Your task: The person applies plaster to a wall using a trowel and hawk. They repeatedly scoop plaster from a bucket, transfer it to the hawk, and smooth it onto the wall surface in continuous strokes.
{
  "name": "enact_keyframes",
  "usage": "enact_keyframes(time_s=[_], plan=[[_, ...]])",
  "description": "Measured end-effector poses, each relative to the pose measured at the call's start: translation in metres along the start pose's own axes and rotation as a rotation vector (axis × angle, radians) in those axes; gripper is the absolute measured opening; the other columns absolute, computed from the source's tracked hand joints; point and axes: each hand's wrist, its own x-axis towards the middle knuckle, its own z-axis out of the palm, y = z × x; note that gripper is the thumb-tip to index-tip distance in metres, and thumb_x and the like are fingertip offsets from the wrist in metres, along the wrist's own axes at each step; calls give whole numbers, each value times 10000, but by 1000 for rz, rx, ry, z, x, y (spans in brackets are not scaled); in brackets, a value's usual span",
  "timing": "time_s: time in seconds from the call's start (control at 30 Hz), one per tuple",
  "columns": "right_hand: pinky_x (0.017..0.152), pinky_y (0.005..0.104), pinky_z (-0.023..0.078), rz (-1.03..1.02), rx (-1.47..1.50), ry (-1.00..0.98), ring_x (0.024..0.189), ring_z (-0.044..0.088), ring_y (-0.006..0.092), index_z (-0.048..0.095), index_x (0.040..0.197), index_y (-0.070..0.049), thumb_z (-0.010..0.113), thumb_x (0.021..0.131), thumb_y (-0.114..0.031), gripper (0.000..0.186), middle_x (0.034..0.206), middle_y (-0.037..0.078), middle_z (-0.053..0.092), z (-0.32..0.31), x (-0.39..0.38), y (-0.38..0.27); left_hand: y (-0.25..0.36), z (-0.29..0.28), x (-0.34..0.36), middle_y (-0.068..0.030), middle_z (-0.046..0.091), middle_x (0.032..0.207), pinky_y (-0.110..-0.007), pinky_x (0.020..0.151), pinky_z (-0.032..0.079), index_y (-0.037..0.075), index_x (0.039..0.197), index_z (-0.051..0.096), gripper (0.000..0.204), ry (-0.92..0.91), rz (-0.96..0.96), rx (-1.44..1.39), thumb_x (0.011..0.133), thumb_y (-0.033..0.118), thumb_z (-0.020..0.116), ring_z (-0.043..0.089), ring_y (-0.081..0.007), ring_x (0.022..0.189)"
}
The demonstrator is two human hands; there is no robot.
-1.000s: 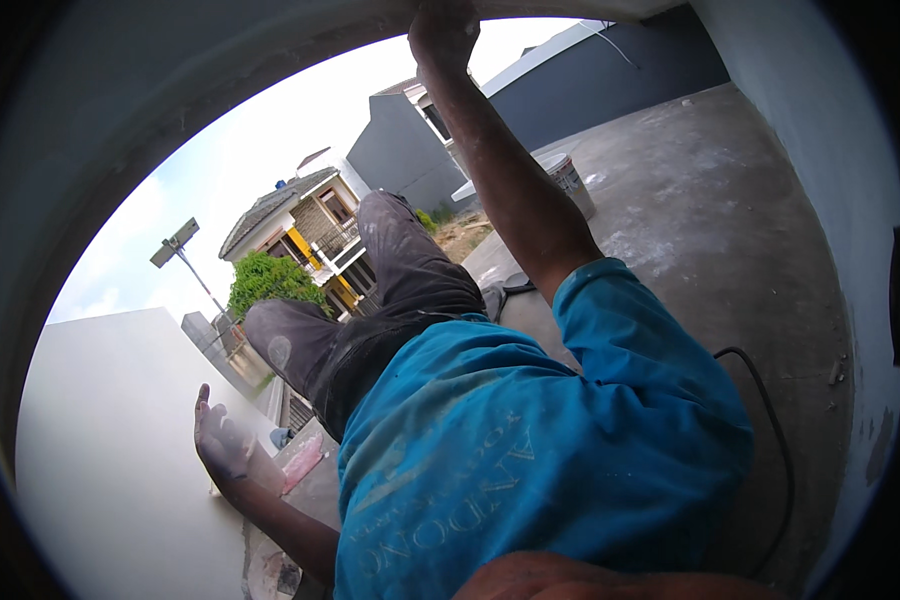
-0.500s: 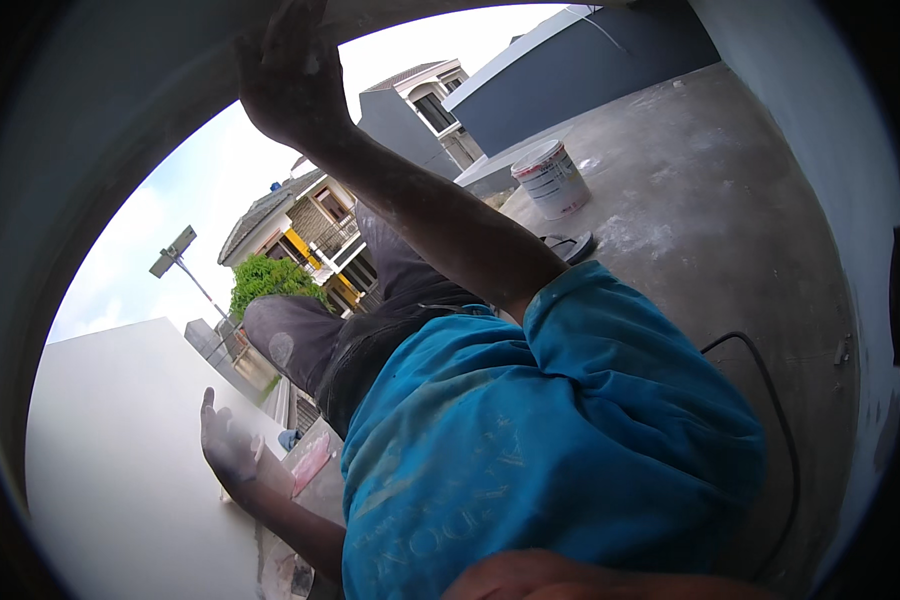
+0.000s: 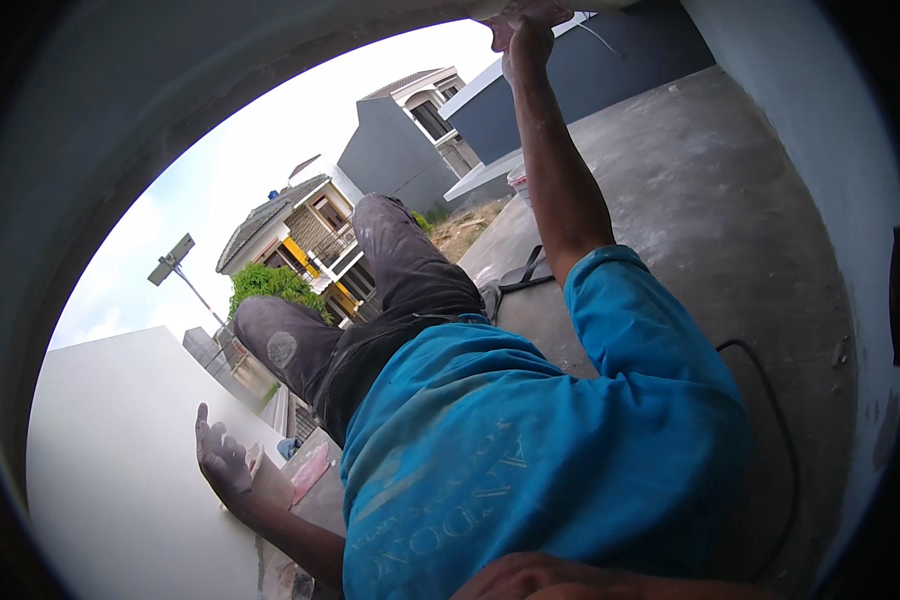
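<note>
My right hand (image 3: 528, 50) is raised at the top, closed on a pink, putty-smeared flat thing (image 3: 515, 18) that is against the pale edge of the overhead surface; its exact kind is unclear. My left hand (image 3: 225, 457) is at the lower left before a white wall (image 3: 120, 450), fingers apart and slightly curled, with whitish dust on them. A pale piece shows behind it; I cannot tell if they touch. A pink flat patch or sheet (image 3: 310, 469) lies on the ledge beside it. My legs (image 3: 400, 260) are bent, in dusty grey trousers.
A bucket (image 3: 518, 185), partly behind my right arm, stands on the concrete floor (image 3: 720, 220) near a sandal (image 3: 520, 275). A black cable (image 3: 780, 430) runs along the right. A white wall (image 3: 820, 150) borders the right side. Houses (image 3: 290, 225), a tree and a pole lamp are outside.
My right hand swung leftward along the overhead surface, hiding less of the bucket, then moved back right; the pink thing now shows in it. My left hand has shifted slightly down.
</note>
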Motion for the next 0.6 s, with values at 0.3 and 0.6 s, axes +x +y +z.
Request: enact_keyframes(time_s=[0.3, 0.6], plan=[[729, 380, 434, 115, -32, -192, 814, 551, 217, 601, 1014, -5, 544, 896, -259, 286, 920, 112, 587, 20, 7, -3, -17, -15, 15, 47, 488, 878, -170, 478, 268, 144, 1438, 528, 463, 14, 61, 111, 1017, 337, 537, 320, -15, 594], [640, 349, 402, 147, -9, -269, 734, 508, 179, 573, 986, -25, 482, 942, -348, 339, 858, 83, 541, 40, -26, -17, 7, 10, -14, 28, 476, 792, -187, 496, 327, 71, 1439, 506, 433, 20, -25, 30, 1044, 245, 468, 373, -42, 587]])
